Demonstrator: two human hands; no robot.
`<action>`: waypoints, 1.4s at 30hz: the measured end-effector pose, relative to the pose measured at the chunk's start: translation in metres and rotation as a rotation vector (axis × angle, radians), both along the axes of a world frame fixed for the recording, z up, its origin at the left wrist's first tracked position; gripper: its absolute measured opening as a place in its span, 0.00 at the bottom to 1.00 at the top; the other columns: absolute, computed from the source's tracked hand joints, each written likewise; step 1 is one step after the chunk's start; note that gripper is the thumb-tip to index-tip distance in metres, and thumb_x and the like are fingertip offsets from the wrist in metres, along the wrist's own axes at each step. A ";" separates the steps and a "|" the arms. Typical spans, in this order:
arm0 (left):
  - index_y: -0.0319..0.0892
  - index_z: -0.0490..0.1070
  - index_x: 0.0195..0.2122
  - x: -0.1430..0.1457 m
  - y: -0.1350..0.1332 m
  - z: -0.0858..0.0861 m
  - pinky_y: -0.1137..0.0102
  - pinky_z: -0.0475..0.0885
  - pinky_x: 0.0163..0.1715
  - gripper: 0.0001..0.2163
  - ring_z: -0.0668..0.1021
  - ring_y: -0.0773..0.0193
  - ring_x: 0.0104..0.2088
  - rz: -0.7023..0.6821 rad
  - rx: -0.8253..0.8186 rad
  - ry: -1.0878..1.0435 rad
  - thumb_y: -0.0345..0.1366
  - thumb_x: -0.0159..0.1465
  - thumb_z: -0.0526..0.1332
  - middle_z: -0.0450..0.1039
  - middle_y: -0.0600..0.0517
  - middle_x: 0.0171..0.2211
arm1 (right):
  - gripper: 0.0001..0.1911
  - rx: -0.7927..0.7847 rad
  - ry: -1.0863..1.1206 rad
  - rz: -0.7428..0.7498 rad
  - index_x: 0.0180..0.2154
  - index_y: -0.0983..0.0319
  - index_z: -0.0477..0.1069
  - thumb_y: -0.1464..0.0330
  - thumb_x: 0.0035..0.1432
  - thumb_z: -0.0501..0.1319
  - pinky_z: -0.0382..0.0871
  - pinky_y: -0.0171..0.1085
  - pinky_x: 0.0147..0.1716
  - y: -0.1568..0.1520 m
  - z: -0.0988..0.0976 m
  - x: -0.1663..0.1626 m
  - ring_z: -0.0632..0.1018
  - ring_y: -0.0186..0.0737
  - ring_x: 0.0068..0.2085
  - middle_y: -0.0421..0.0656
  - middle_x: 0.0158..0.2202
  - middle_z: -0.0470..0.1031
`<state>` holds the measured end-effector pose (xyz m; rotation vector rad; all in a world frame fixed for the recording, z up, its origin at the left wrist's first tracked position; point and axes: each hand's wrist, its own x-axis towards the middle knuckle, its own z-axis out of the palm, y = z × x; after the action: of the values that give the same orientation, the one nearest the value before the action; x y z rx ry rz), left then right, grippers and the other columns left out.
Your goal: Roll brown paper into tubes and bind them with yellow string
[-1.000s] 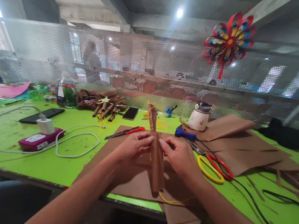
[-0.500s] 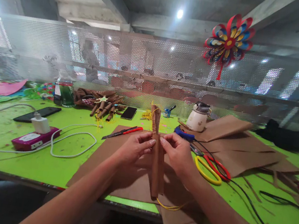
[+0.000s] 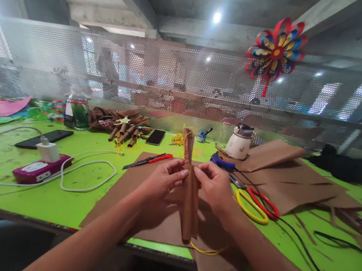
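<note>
A rolled piece of brown paper (image 3: 189, 211) stands between my hands, its upper end pleated and pinched narrow. My left hand (image 3: 167, 177) pinches it from the left near the middle, thumb against the paper. From the right, the thumb and fingers of my right hand (image 3: 213, 182) close on it at the same height. Yellow string (image 3: 208, 252) trails from its lower end to the right. Beneath lie flat sheets of brown paper (image 3: 115, 194), some hanging past the table's front edge.
A utility knife (image 3: 149, 160) lies left of my hands. To the right are scissors with red and yellow handles (image 3: 252, 207), a blue-handled tool with a black cord (image 3: 223, 162), and stacked brown paper (image 3: 285, 176). A purple power strip (image 3: 41, 170) with a white cable sits left.
Both hands keep their pinch on the rolled paper in nearly the same place. The roll's lower part looks turned very slightly; little else differs.
</note>
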<state>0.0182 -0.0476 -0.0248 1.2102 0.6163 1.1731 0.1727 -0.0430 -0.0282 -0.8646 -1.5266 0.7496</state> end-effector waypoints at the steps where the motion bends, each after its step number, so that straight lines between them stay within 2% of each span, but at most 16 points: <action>1: 0.39 0.73 0.40 0.000 0.000 0.000 0.68 0.68 0.41 0.15 0.75 0.64 0.37 0.000 0.000 -0.001 0.35 0.51 0.69 0.74 0.48 0.40 | 0.09 0.003 -0.001 0.002 0.26 0.63 0.68 0.64 0.53 0.60 0.64 0.34 0.26 0.000 0.000 0.000 0.68 0.33 0.24 0.38 0.21 0.67; 8: 0.38 0.73 0.40 -0.001 0.001 -0.001 0.68 0.68 0.40 0.16 0.75 0.63 0.38 0.016 -0.003 0.016 0.35 0.51 0.69 0.74 0.47 0.40 | 0.08 0.016 -0.036 -0.019 0.27 0.64 0.68 0.65 0.53 0.59 0.65 0.34 0.27 0.001 0.002 0.001 0.69 0.33 0.25 0.39 0.23 0.70; 11: 0.38 0.73 0.41 -0.001 0.001 0.000 0.67 0.68 0.41 0.16 0.75 0.62 0.39 0.017 -0.009 0.010 0.34 0.51 0.69 0.74 0.46 0.40 | 0.07 0.036 -0.065 -0.043 0.33 0.64 0.69 0.67 0.53 0.59 0.67 0.34 0.28 -0.001 0.005 0.001 0.71 0.35 0.26 0.40 0.25 0.72; 14: 0.38 0.73 0.42 -0.001 0.001 0.000 0.67 0.68 0.42 0.17 0.75 0.61 0.40 0.018 -0.018 -0.001 0.34 0.51 0.69 0.74 0.46 0.41 | 0.12 0.105 -0.123 -0.024 0.41 0.63 0.70 0.70 0.53 0.58 0.69 0.35 0.32 -0.004 0.007 0.001 0.75 0.37 0.31 0.43 0.31 0.75; 17: 0.38 0.74 0.41 -0.001 0.000 0.001 0.67 0.68 0.41 0.16 0.75 0.62 0.39 0.039 -0.018 0.012 0.34 0.50 0.69 0.74 0.46 0.40 | 0.10 0.163 -0.151 -0.006 0.40 0.62 0.71 0.72 0.54 0.56 0.70 0.37 0.38 -0.006 0.008 0.002 0.76 0.39 0.37 0.45 0.37 0.76; 23: 0.39 0.75 0.39 0.000 0.001 0.001 0.68 0.69 0.40 0.14 0.75 0.62 0.39 0.027 -0.020 0.009 0.33 0.51 0.69 0.74 0.47 0.40 | 0.09 0.177 -0.181 -0.012 0.37 0.63 0.72 0.73 0.54 0.55 0.70 0.38 0.38 -0.003 0.008 0.003 0.77 0.39 0.36 0.46 0.36 0.76; 33: 0.36 0.77 0.37 0.003 -0.003 0.009 0.69 0.68 0.40 0.12 0.76 0.64 0.36 -0.013 -0.038 -0.014 0.30 0.51 0.68 0.76 0.46 0.37 | 0.08 0.103 -0.116 0.067 0.37 0.63 0.71 0.72 0.53 0.56 0.70 0.36 0.35 0.002 0.004 0.005 0.77 0.38 0.34 0.44 0.33 0.76; 42: 0.37 0.74 0.42 0.000 0.002 0.004 0.70 0.69 0.38 0.19 0.76 0.64 0.34 0.040 -0.111 -0.040 0.30 0.47 0.71 0.76 0.47 0.34 | 0.09 0.086 -0.191 0.071 0.36 0.63 0.71 0.73 0.51 0.55 0.68 0.35 0.32 0.006 0.004 0.007 0.74 0.36 0.31 0.42 0.30 0.74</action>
<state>0.0178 -0.0451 -0.0208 1.0829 0.6694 1.1784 0.1796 -0.0367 -0.0245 -0.8410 -1.7537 0.6620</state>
